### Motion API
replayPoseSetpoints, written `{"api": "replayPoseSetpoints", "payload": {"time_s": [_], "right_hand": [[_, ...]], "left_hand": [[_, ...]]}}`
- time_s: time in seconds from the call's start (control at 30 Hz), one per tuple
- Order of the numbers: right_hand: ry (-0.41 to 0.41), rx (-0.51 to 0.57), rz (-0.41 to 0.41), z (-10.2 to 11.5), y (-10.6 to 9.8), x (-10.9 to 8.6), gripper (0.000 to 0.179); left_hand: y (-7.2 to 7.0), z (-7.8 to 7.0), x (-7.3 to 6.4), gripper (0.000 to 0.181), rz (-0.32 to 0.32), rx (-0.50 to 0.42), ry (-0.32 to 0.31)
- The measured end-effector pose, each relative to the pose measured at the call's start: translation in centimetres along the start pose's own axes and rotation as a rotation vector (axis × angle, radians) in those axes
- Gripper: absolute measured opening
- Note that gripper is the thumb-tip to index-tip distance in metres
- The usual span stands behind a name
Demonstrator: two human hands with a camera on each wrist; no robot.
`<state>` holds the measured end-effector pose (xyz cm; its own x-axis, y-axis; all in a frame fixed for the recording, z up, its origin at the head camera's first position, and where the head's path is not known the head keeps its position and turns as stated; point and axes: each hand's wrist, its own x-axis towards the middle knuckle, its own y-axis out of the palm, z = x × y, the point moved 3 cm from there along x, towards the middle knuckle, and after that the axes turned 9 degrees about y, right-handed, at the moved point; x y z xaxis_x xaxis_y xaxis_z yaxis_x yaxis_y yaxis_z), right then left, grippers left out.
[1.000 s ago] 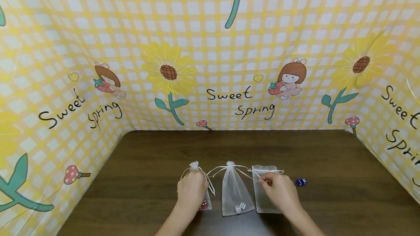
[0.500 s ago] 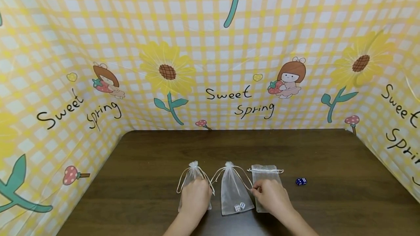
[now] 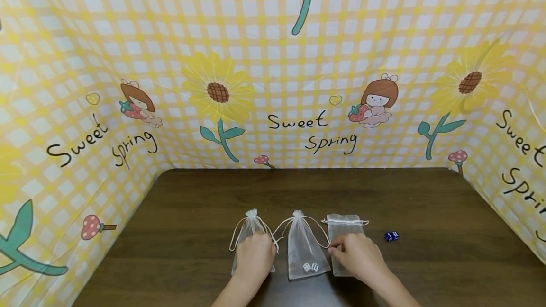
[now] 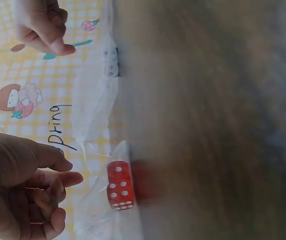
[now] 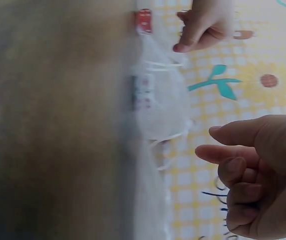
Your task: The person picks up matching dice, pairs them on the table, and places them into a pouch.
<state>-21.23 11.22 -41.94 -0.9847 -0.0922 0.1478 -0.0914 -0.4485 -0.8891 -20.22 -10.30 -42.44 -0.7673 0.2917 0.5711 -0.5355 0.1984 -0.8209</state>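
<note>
Three sheer white drawstring pouches lie in a row on the table. My left hand (image 3: 255, 254) hovers over the left pouch (image 3: 252, 222), its fingers loosely curled with nothing between them; red dice (image 4: 120, 185) show inside in the left wrist view. The middle pouch (image 3: 302, 245) is cinched at its neck, its cord loops spread to both sides, with two white dice (image 3: 310, 267) inside. Near its right cord loop is my right hand (image 3: 359, 254), thumb and index finger apart in the right wrist view. It partly covers the right pouch (image 3: 349, 225), which lies flat with its top ungathered.
Blue dice (image 3: 391, 236) sit on the dark wooden table (image 3: 192, 203), right of the right pouch. A yellow checked cloth (image 3: 273, 70) with printed flowers surrounds the table's back and sides.
The middle pouch's cords, earlier pulled outward, now lie in loose loops. My right hand has moved left and down; my left hand has shifted slightly right. One white die has turned.
</note>
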Motion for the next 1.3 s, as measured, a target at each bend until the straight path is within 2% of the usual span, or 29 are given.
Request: {"api": "replayPoseSetpoints", "payload": {"time_s": [0.13, 0.3, 0.43, 0.53, 0.63, 0.73, 0.83, 0.9, 1.0, 1.13, 1.23, 1.3], "right_hand": [[0.017, 0.031, -0.052, -0.1, -2.0, -0.1, 0.004], [0.035, 0.063, -0.100, -0.6, -4.9, -0.8, 0.007], [0.003, 0.085, -0.206, -0.5, -7.4, -2.2, 0.006], [-0.028, 0.101, -0.292, -0.4, -8.8, -3.2, 0.005], [-0.035, 0.102, -0.332, -0.9, -9.5, -3.7, 0.006], [-0.010, 0.102, -0.326, -1.6, -9.7, -3.8, 0.004], [0.030, 0.093, -0.302, -2.4, -9.8, -3.9, 0.005], [0.054, 0.076, -0.284, -2.9, -9.9, -4.0, 0.007], [0.080, 0.051, -0.245, -3.7, -10.0, -3.8, 0.011], [0.130, 0.019, -0.161, -5.3, -9.8, -3.0, 0.017], [0.186, -0.023, -0.103, -7.1, -9.4, -2.3, 0.021], [0.220, -0.048, -0.060, -8.6, -9.0, -1.8, 0.024]], "left_hand": [[-0.4, -0.4, 0.3, 0.020, -0.007, -0.012, 0.001], [-1.0, -2.0, 0.7, 0.015, -0.025, -0.079, 0.073], [-1.3, -4.0, 1.0, 0.014, -0.028, -0.124, 0.230], [-1.0, -5.4, 1.3, 0.010, -0.016, -0.121, 0.402], [-0.7, -6.9, 1.6, 0.004, 0.031, -0.092, 0.550], [-0.1, -8.3, 1.8, 0.010, 0.106, -0.041, 0.674], [0.7, -9.6, 1.8, 0.025, 0.237, -0.011, 0.751], [1.2, -10.3, 1.8, 0.034, 0.318, 0.005, 0.778], [2.0, -11.2, 1.9, 0.041, 0.425, 0.026, 0.778], [2.9, -12.0, 2.0, 0.045, 0.551, 0.052, 0.722], [3.4, -12.3, 1.8, 0.042, 0.602, 0.065, 0.686], [3.6, -12.4, 1.7, 0.038, 0.610, 0.076, 0.679]]}}
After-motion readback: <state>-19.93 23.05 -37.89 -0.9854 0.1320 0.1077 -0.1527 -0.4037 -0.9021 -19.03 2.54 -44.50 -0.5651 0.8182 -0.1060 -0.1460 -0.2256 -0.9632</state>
